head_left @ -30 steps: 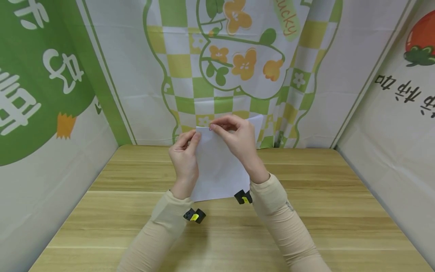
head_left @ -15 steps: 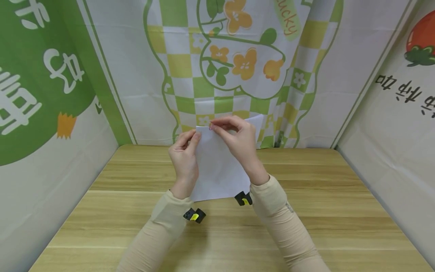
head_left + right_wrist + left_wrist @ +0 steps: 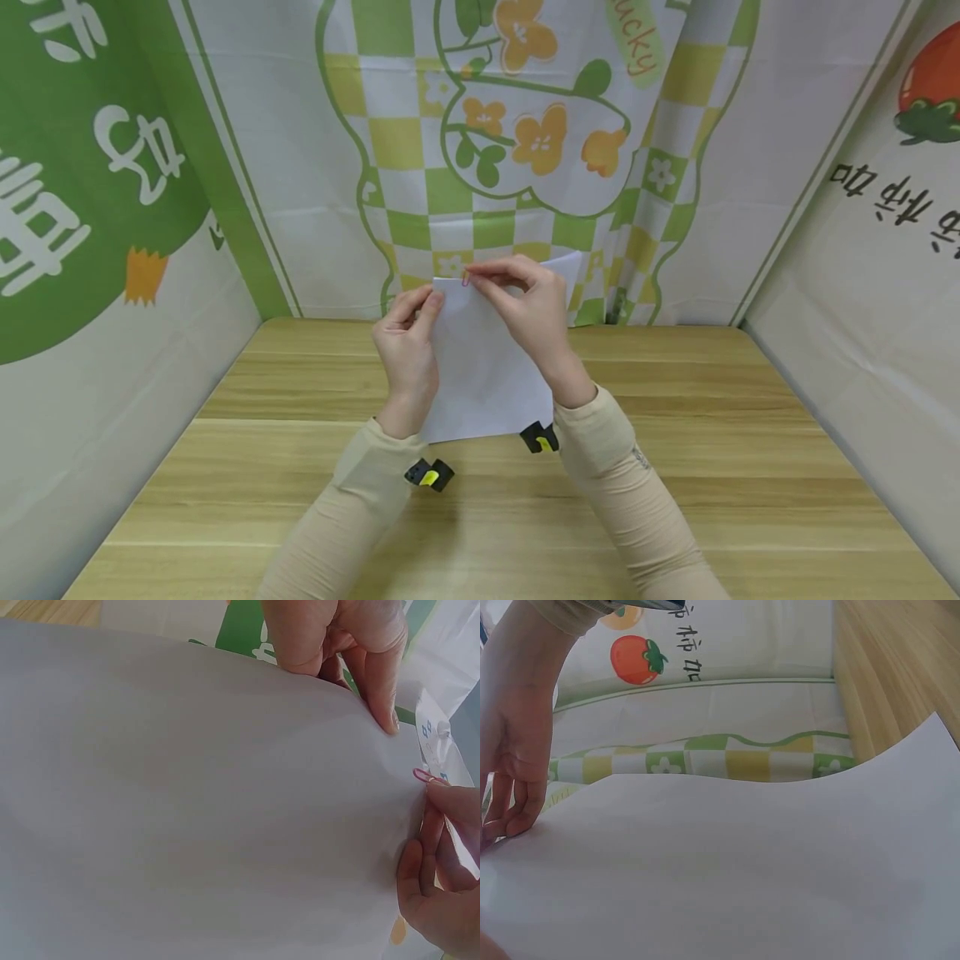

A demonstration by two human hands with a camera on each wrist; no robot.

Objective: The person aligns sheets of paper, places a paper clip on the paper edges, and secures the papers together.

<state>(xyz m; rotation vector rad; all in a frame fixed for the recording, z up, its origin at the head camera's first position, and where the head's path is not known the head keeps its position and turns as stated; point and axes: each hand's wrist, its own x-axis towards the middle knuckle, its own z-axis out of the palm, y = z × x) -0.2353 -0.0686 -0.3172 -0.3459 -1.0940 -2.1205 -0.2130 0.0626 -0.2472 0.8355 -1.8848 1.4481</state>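
A white sheet of paper (image 3: 487, 367) is held up above the table, its top edge towards the back wall. My left hand (image 3: 408, 342) pinches its upper left edge between thumb and fingers. At the top edge, a little right of that grip, my right hand (image 3: 528, 308) pinches a small pink paper clip (image 3: 422, 774) with thumb and forefinger. The clip's looped end shows over the paper in the right wrist view; the rest is hidden by fingertips. In the left wrist view the paper bends, its far corner (image 3: 934, 720) curling upward.
The wooden table (image 3: 480, 533) spans the space below both arms. A patterned curtain (image 3: 465, 183) hangs behind its back edge, with printed cloth walls on both sides. Black and yellow pieces (image 3: 430, 475) sit at both wrists. A white piece with blue marks (image 3: 429, 729) shows beyond the paper's edge.
My right hand has shifted very slightly right, and a bit more of the pink paper clip shows at its fingertips. My left hand and the paper have hardly moved.
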